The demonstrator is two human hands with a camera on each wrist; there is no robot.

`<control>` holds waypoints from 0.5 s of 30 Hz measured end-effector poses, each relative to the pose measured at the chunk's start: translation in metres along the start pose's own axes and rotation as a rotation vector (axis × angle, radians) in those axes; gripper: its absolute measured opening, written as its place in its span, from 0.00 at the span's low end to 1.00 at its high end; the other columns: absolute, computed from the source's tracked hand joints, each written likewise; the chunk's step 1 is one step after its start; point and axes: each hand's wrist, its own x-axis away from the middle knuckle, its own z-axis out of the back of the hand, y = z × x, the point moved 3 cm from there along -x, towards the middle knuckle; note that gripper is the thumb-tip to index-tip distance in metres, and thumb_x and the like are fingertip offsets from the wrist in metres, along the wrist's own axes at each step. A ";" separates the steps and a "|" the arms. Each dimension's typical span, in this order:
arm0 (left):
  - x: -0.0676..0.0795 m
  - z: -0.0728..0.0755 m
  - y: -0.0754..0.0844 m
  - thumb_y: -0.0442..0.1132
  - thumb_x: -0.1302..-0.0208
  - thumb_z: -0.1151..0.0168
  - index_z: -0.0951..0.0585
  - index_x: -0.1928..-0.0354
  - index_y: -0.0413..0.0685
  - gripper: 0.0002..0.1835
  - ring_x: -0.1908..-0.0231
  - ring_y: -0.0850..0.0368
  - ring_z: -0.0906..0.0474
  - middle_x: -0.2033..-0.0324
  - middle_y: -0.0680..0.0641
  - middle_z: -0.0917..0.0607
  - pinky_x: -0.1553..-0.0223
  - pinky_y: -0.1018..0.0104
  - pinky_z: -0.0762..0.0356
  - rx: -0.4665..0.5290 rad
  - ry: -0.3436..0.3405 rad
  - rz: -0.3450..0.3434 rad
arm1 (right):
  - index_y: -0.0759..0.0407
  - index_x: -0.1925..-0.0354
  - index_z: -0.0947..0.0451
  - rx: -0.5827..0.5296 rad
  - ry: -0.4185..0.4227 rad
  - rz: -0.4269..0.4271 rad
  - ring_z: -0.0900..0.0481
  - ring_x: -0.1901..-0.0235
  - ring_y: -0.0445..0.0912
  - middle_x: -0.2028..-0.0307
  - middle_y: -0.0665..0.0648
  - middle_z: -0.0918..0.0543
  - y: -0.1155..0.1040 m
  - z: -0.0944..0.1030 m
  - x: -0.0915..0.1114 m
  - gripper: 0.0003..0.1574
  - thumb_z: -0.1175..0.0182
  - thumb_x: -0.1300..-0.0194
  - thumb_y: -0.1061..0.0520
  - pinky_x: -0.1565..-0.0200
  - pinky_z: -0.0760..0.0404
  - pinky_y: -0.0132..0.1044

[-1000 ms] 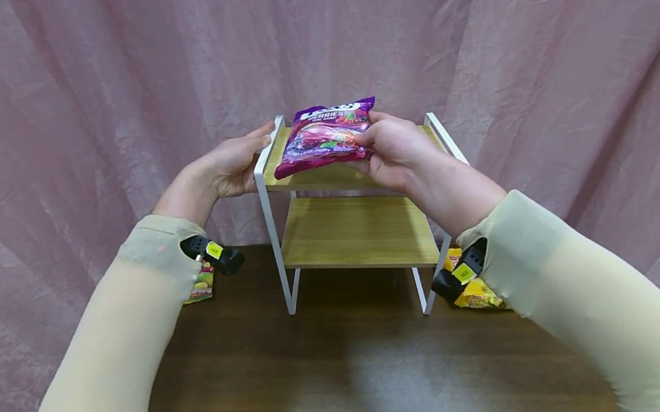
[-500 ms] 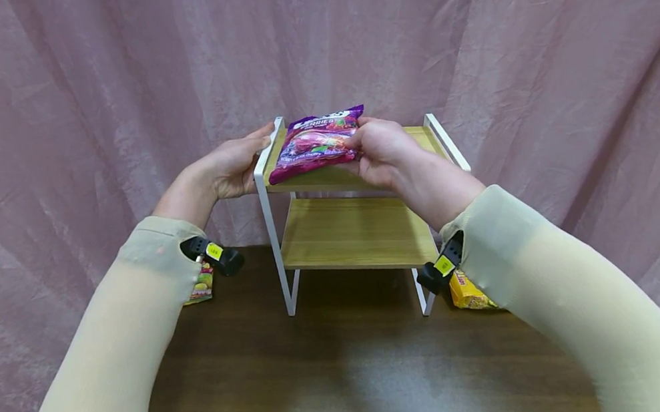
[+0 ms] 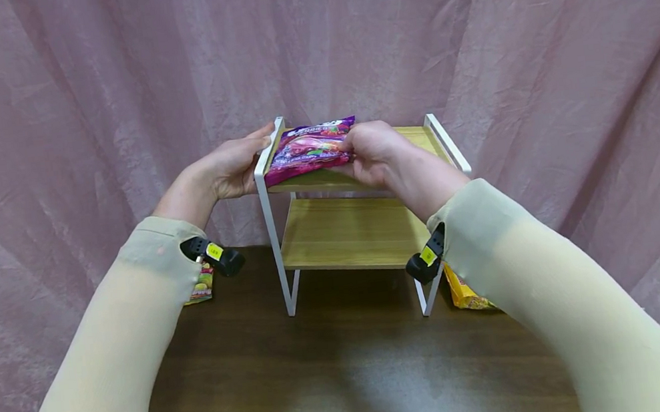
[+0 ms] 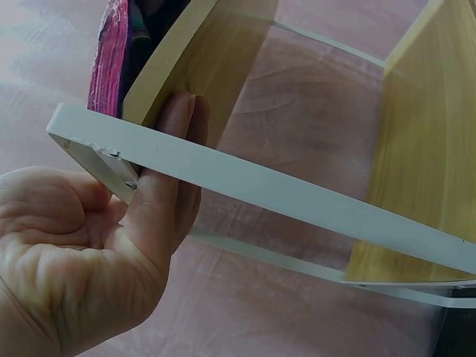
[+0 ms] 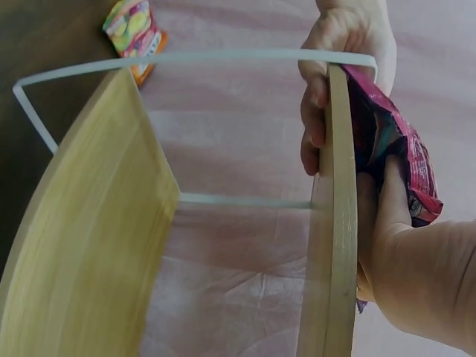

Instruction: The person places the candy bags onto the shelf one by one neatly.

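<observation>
A purple candy bag (image 3: 309, 151) lies low over the left part of the upper wooden board of a small two-tier shelf (image 3: 357, 230). My right hand (image 3: 375, 151) pinches its right side, thumb on top and fingers beneath, as the right wrist view shows with the bag (image 5: 405, 152) against the board. On the left, my left hand (image 3: 235, 165) grips the shelf's white metal side frame (image 4: 223, 167). In the left wrist view its fingers (image 4: 152, 208) wrap round the frame and reach under the upper board (image 4: 175, 63).
On the floor left of the shelf is a colourful snack bag (image 3: 201, 286). A yellow bag (image 3: 466, 292) lies by the right legs, partly behind my right sleeve. A pink curtain (image 3: 349, 43) hangs behind the shelf above the dark wooden floor (image 3: 251, 375).
My right hand has moved left and down with the candy bag, bringing it lower over the upper board, close to the left frame. The left hand has stayed where it was.
</observation>
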 end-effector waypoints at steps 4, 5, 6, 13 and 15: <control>0.000 0.000 0.000 0.53 0.17 0.65 0.53 0.21 0.87 0.29 0.71 0.53 0.12 0.65 0.42 0.14 0.71 0.62 0.12 0.000 -0.005 -0.002 | 0.67 0.27 0.43 0.030 0.020 -0.001 0.22 0.39 0.54 0.36 0.66 0.27 -0.001 -0.001 -0.004 0.30 0.64 0.24 0.74 0.49 0.14 0.39; -0.001 0.000 0.000 0.53 0.17 0.65 0.53 0.21 0.87 0.29 0.71 0.53 0.12 0.65 0.42 0.13 0.71 0.62 0.12 0.001 -0.006 -0.003 | 0.67 0.28 0.43 0.033 0.027 -0.002 0.21 0.39 0.54 0.36 0.66 0.27 -0.001 -0.001 -0.006 0.29 0.64 0.24 0.74 0.50 0.14 0.39; -0.001 0.000 0.000 0.53 0.17 0.65 0.52 0.21 0.87 0.29 0.71 0.52 0.12 0.65 0.42 0.13 0.71 0.62 0.12 0.004 -0.007 -0.004 | 0.66 0.28 0.42 0.036 0.035 -0.005 0.21 0.40 0.54 0.37 0.65 0.27 -0.002 -0.002 -0.007 0.29 0.63 0.24 0.75 0.50 0.14 0.39; -0.001 0.000 0.000 0.53 0.17 0.65 0.53 0.20 0.86 0.29 0.71 0.52 0.12 0.65 0.42 0.13 0.70 0.61 0.12 0.000 -0.007 -0.007 | 0.65 0.28 0.41 0.053 0.072 -0.028 0.20 0.41 0.54 0.39 0.66 0.24 -0.004 -0.003 -0.013 0.30 0.63 0.25 0.76 0.53 0.13 0.38; -0.001 -0.001 0.000 0.53 0.17 0.65 0.53 0.20 0.86 0.29 0.71 0.52 0.12 0.64 0.42 0.13 0.70 0.61 0.12 -0.002 -0.004 -0.007 | 0.65 0.29 0.40 0.056 0.080 -0.035 0.20 0.41 0.53 0.40 0.66 0.23 -0.004 -0.002 -0.015 0.30 0.63 0.25 0.75 0.54 0.13 0.38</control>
